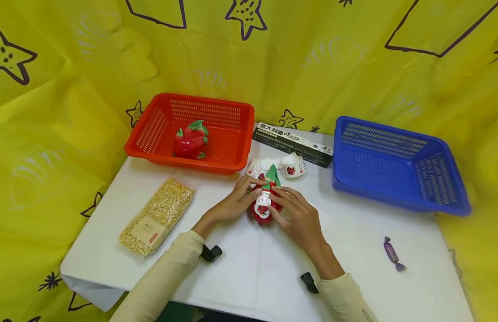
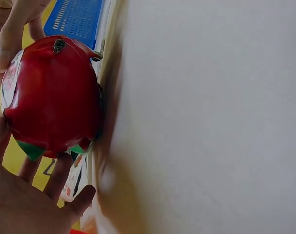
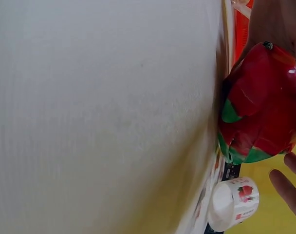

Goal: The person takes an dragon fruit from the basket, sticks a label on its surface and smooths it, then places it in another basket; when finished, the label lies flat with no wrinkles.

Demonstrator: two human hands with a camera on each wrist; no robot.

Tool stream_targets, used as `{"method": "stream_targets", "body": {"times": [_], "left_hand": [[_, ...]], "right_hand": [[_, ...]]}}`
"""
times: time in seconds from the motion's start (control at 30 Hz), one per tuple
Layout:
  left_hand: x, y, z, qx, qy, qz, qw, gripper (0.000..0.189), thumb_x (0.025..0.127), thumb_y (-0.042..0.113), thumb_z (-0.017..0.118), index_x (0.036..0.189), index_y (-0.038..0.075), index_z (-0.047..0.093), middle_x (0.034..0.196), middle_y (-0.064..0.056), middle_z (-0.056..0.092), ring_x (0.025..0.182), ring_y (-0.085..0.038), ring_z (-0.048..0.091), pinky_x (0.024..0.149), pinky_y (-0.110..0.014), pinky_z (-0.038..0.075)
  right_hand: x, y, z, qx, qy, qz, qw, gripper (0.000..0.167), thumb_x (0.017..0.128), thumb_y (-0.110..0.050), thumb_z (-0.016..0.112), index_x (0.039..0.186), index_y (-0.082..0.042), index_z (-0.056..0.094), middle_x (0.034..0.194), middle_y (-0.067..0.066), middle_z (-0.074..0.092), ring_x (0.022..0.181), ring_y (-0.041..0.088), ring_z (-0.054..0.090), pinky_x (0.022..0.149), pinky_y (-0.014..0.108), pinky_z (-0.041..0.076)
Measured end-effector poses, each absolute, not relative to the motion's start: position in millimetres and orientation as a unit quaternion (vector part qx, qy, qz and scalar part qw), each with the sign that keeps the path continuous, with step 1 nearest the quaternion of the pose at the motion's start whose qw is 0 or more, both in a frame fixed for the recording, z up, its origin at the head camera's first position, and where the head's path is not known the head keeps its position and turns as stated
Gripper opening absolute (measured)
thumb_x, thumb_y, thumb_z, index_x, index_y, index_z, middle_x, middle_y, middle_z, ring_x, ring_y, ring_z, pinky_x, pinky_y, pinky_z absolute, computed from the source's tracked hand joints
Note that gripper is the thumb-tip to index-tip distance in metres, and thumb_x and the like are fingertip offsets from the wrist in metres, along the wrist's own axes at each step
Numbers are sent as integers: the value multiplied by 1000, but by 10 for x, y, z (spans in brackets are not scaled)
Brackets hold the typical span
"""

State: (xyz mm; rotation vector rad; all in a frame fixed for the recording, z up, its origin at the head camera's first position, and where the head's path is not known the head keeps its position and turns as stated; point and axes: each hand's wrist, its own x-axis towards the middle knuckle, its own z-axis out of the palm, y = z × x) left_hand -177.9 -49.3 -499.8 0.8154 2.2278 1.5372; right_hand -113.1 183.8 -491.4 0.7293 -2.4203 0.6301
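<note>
Our left hand (image 1: 231,202) and right hand (image 1: 300,217) hold the fruit (image 2: 60,97) from either side, each grip only part closed, fingers curved around its flanks and thumbs at the label (image 1: 262,209). The fruit is at the middle of the surface (image 1: 250,273), its green leaves (image 1: 273,175) pointing away from us; we cannot tell whether it rests there or is slightly lifted.

We judge the step to be pressing the label on. We would let the left hand steady the fruit while the right thumb strokes outward from the label's middle, so creases run to the edges. The skin looks rounded and glossy, so lifting corners are the likely fault; each edge deserves a firm press. We should squeeze lightly, spare the leaves, and avoid nudging the label roll (image 1: 294,169) just beyond.
</note>
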Motion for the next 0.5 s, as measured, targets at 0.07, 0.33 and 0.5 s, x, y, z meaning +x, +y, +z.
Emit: {"method": "stream_targets", "body": {"times": [0.07,0.33,0.5], "left_hand": [[-1769,-530,-5009,294,782,526,163,40,114,35,48,153,27,47,154,-1,41,148,-22,29,123,-52,28],[-1742,-655,-5052,333,795,477,175,63,110,37,57,165,46,28,164,1,33,149,-20,26,122,-55,27],[-1720,-635,-5033,340,807,459,152,63,110,36,58,167,41,30,166,0,35,149,-20,31,122,-54,27]], "right_hand": [[-1133,1835,-4898,276,-896,219,269,42,86,-21,87,126,-11,79,137,2,73,125,24,67,90,40,61],[-1103,1754,-4818,245,-918,222,220,49,88,-31,85,128,-7,71,145,5,67,131,27,65,84,45,64],[-1116,1629,-4760,174,-948,243,113,78,89,-48,84,150,-10,51,160,9,50,138,32,57,90,56,61]]}}
